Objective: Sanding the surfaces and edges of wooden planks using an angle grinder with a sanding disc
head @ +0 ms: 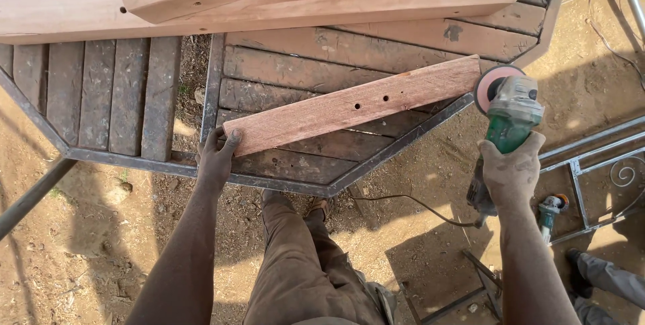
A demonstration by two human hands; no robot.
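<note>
While the reddish plank point(356, 106) lies slanted across the weathered slatted bench point(295, 73), my left hand point(216, 157) clamps its near end, fingers curled over the edge. Off the plank's far end, my right hand point(512, 170) is clenched round the green angle grinder point(508, 111), disc beside the wood.

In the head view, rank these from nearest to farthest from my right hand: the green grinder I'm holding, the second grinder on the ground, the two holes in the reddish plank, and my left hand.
1. Green grinder: gripped in the right hand.
2. Second grinder: on the ground, just right of that wrist.
3. Two holes: mid-plank, to the left.
4. Left hand: at the plank's far left end.
</note>
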